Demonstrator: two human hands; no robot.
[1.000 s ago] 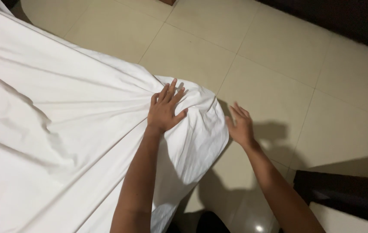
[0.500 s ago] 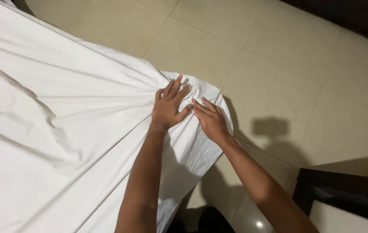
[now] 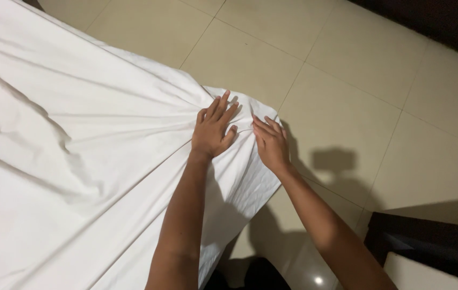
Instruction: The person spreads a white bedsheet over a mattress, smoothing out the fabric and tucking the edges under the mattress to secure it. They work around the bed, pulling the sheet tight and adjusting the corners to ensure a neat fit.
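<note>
White bed sheet (image 3: pixel 78 161) draped over a mattress corner, filling the left and centre of the view; cream floor tiles (image 3: pixel 347 70) beyond and to the right. Corner of the sheet at mid-frame, fabric gathered into radiating creases that converge under the hands.

Left hand (image 3: pixel 214 131): palm down, fingers spread and slightly fanned, pressing flat on the sheet right at the corner. No pinch seen.

Right hand (image 3: pixel 272 144): just beside the left, touching or nearly touching it, fingers together and curved down over the corner's right edge. Fingertips pushed into the folds; whether any cloth is gripped underneath, cannot tell.

Dark furniture edge (image 3: pixel 427 244) near right, well apart from the hands. Shadows of both arms on the tiles.

Judgement, step in hand: fitting or smoothing the sheet at the corner. For a clean result:
- Keep left palm firm as an anchor so the gathered creases do not spring back.
- Work right fingers down the side of the corner, drawing slack away from the top surface rather than bunching it.
- Pull along the crease lines, toward the corner, not across them.
- Check the hanging flap on the near side; looks loose and likely needs tucking too.

Risk: too much tension at one corner may drag the far side of the sheet out of place.
</note>
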